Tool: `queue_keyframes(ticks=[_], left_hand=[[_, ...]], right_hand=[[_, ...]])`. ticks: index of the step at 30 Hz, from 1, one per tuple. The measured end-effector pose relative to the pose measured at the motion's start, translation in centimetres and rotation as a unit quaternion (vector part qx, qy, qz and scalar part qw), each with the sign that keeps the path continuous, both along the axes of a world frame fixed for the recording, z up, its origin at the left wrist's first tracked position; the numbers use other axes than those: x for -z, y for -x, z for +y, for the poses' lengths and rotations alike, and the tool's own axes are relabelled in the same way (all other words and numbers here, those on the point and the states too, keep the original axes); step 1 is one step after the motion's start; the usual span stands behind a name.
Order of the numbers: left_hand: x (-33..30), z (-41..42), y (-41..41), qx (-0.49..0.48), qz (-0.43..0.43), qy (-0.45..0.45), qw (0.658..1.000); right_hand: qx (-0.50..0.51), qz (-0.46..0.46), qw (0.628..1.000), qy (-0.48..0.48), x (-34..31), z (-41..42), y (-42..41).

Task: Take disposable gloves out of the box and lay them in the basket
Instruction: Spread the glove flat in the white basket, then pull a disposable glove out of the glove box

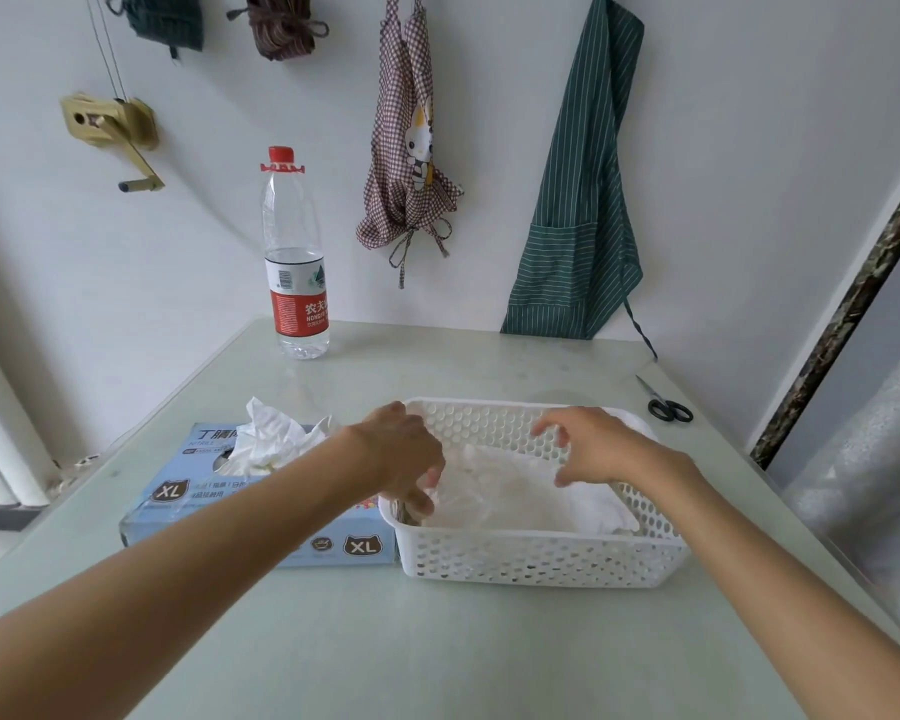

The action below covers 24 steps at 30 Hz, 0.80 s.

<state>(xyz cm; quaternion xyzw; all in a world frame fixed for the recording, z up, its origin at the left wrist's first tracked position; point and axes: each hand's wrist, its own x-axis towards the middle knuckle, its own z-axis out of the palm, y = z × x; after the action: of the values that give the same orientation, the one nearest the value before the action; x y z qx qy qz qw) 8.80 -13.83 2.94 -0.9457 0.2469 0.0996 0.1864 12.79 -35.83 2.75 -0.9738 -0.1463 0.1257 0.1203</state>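
Note:
A white perforated basket (541, 556) stands on the table right of a light blue glove box (214, 504) marked XL. White gloves (276, 439) stick up crumpled from the box's top opening. Inside the basket lie several thin white gloves (515, 491). My left hand (404, 454) reaches over the basket's left rim, its fingers curled down onto the left end of a glove and pinching it. My right hand (598, 444) hovers over the basket's right half with fingers spread and loosely bent, holding nothing.
A water bottle (294, 267) with a red cap stands at the back left of the pale green table (437, 641). Black scissors (666, 405) lie at the back right. Two aprons hang on the wall behind.

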Motion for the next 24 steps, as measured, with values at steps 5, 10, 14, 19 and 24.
queue_keyframes(ticks=[5, 10, 14, 19, 24], left_hand=[[-0.1, -0.3, 1.1, -0.012, -0.021, 0.038, 0.999], [-2.5, 6.2, 3.6, -0.125, -0.154, 0.247, 0.948], [-0.9, 12.6, 5.8, -0.276, -0.229, 0.330, 0.873], [1.5, 16.0, 5.4, -0.296, -0.100, 0.437, 0.844], [2.1, 17.4, 5.2, -0.297, -0.008, 0.494, 0.817]], right_hand=[[-0.061, 0.102, 0.992, 0.047, 3.2, 4.0, 0.2], [-0.026, -0.052, 0.997, 0.054, 0.1, 5.7, 1.3], [-0.067, -0.150, 0.977, -0.134, -0.8, 11.4, 3.9], [-0.127, -0.116, 0.968, -0.183, 0.3, 18.8, 4.3], [-0.101, -0.095, 0.952, -0.273, 0.7, 21.6, 2.8]])
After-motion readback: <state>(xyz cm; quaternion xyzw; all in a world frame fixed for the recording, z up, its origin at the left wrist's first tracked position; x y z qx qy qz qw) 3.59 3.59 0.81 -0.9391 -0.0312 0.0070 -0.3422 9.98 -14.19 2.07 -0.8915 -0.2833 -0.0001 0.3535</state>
